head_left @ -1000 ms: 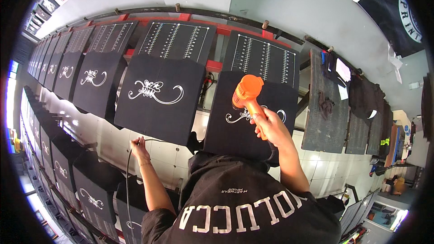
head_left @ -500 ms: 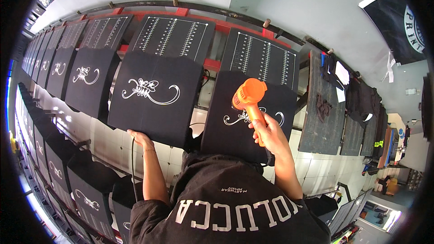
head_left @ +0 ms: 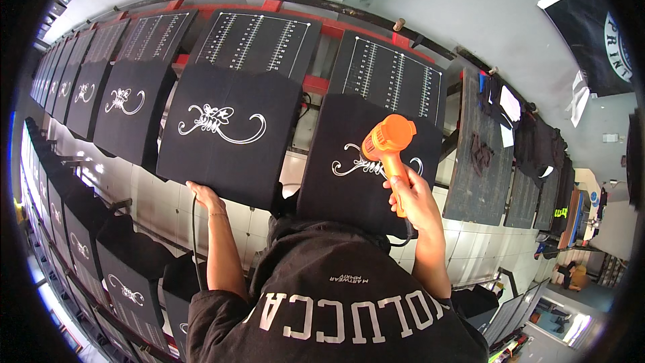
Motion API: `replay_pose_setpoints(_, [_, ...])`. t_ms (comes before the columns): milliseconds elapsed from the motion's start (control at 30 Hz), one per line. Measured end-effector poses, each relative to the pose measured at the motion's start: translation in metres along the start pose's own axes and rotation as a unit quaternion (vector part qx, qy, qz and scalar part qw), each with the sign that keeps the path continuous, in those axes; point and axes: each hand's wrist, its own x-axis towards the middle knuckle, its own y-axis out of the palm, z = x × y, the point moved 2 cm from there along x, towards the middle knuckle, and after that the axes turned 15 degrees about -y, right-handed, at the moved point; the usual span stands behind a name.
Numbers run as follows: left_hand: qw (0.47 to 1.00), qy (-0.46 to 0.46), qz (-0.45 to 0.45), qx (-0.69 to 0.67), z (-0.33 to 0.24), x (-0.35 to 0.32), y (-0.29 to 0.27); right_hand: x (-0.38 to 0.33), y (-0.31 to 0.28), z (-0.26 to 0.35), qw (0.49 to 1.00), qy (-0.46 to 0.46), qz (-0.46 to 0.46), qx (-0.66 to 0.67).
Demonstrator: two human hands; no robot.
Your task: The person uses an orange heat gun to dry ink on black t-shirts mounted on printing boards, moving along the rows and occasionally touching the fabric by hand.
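Observation:
My right hand (head_left: pixel 418 203) is wrapped round the handle of an orange heat gun (head_left: pixel 390 136). The heat gun hangs over a black T-shirt (head_left: pixel 336 205) laid on a flat board, and covers part of its white scroll-like print. At the lower edge of the neighbouring black T-shirt (head_left: pixel 215 165), my left hand (head_left: pixel 207 199) is closed on a thin black cord (head_left: pixel 195 236), which runs down beside my forearm. That T-shirt's white print shows in full.
Several boards with printed black shirts run off to the left, with a second row (head_left: pixel 127 255) lower left. White ruled scales mark the boards' far ends, along a dark rail (head_left: pixel 302 0). A bare worn board (head_left: pixel 474 181) and dark cloths (head_left: pixel 534 141) are at right.
The heat gun and my right hand have shifted a little to the right over the print. My left hand stays by the board's lower edge with the cord; the view has moved slightly.

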Motion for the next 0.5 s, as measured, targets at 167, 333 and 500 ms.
replay_pose_setpoints(167, [0.999, -0.011, 0.005, -0.034, -0.007, -0.022, 0.014, -0.012, -0.005, -0.002, 1.0, 0.012, -0.001, 0.007])
replay_pose_setpoints(333, [0.997, -0.015, 0.038, -0.068, -0.003, -0.029, 0.019, -0.012, 0.001, -0.002, 0.999, -0.001, 0.039, 0.024])
replay_pose_setpoints(500, [0.997, -0.024, -0.069, -0.019, 0.009, -0.011, 0.01, -0.013, -0.002, -0.002, 0.999, -0.006, 0.049, 0.006])
